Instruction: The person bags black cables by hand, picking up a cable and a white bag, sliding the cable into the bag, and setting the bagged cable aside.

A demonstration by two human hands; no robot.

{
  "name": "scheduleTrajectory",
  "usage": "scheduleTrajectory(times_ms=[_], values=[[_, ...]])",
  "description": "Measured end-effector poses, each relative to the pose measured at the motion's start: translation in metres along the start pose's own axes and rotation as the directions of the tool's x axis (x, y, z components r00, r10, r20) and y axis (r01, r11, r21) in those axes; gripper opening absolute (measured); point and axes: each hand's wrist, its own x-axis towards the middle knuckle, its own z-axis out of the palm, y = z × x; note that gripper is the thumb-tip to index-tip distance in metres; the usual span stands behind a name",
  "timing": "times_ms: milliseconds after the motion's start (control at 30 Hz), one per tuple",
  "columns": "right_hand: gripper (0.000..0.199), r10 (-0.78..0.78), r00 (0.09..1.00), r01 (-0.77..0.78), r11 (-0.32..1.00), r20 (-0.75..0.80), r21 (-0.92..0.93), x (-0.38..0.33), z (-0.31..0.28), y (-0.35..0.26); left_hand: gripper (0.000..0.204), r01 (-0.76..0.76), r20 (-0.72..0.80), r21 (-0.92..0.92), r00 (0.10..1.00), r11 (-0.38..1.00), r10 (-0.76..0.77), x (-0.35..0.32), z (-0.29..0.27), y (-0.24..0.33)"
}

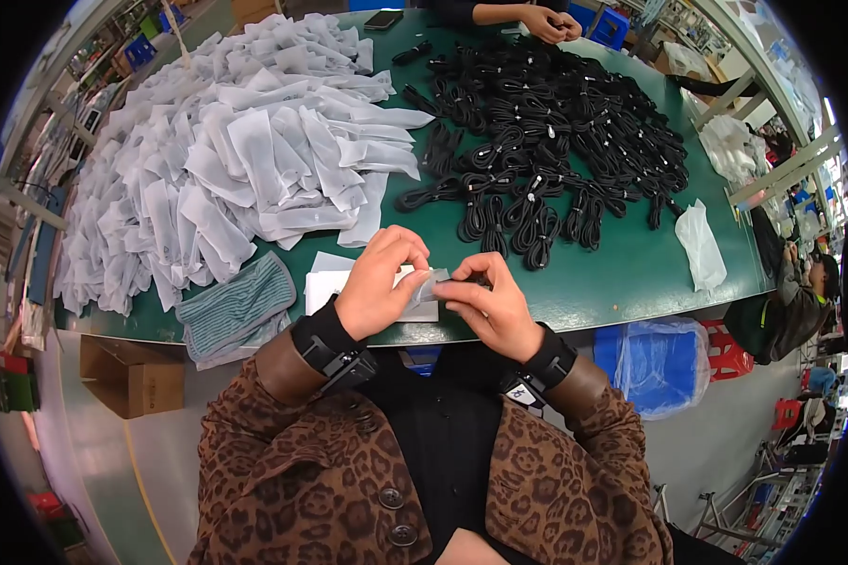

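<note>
My left hand (379,284) and my right hand (496,303) meet close together over the table's near edge. Between them, both pinch a small translucent plastic bag (426,288). Something dark shows behind the right fingers, partly hidden; I cannot tell what it is. Under the hands lies a flat white stack (324,286), partly covered by the left hand. Ahead to the left is a big heap of frosted white plastic bags (283,160). Ahead to the right, bundled black cables (537,132) are spread in a pile.
A striped green cloth (236,306) lies at the near left edge of the green table (622,282). One white bag (699,247) sits at the right. Across the table are another person's hands (548,24). Below stand a cardboard box (132,377) and a plastic-lined blue bin (652,363).
</note>
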Motion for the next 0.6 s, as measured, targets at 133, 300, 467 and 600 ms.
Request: scheduleTrajectory(times_ms=[133,300,467,600], values=[[0.032,0.391,0.887,-0.239,0.843,-0.244,0.482,0.012,0.013,-0.008,0.01,0.148,0.064,-0.204,0.988,0.968,-0.137,0.011,-0.014,0.009],[0.025,0.242,0.927,-0.154,0.942,-0.287,0.297,0.031,-0.002,-0.001,0.011,0.13,0.042,-0.477,0.991,0.869,-0.125,0.033,-0.036,0.004],[0.026,0.05,0.993,-0.041,0.996,-0.111,0.08,0.059,-0.016,0.007,0.012,0.202,0.129,-0.466,0.979,0.861,-0.159,0.051,-0.049,0.003],[0.026,0.063,0.996,-0.052,0.98,-0.055,0.194,0.077,-0.02,0.013,0.014,0.325,0.168,-0.488,0.946,0.81,-0.278,0.056,-0.058,0.003]])
